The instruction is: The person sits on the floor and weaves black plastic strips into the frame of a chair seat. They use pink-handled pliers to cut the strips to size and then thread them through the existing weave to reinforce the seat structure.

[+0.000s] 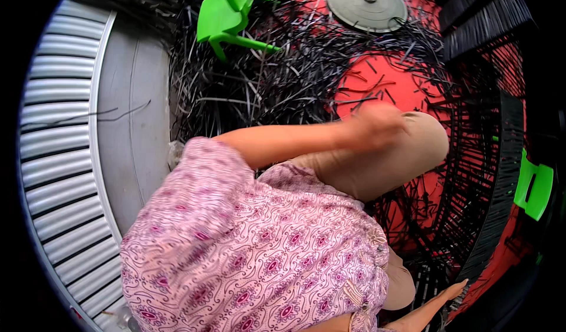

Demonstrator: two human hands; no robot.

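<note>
1. Your left hand (377, 126) is reaching across your body at the middle of the view. It is blurred, so you cannot tell whether the fingers are spread or closed, or whether they are gripping anything.
2. That hand is lying against your raised knee (407, 155), which is covered in tan cloth, and it is hovering just in front of the heap of black strips (265, 78) that is spreading over the red floor (383, 78).
3. Your right hand (454, 289) is showing at the lower right edge, fingers stretched out and apart, resting against the black woven frame (483, 173) — it is not clamping on anything you can see.
4. The woven frame is curving down the right side of the view, with loose strips sticking out of it toward your knee.
5. Your pink patterned sleeve (247, 243) is filling the lower middle of the view and hiding whatever is lying beneath it.
6. A green plastic chair (227, 14) is lying tipped among the strips at the top — well apart from both hands.
7. A round grey base (365, 5) with a pole is standing on the floor at the top centre.
8. A ribbed metal shutter (59, 143) is running down the left side, and a second green piece (533, 190) is showing at the far right.
</note>
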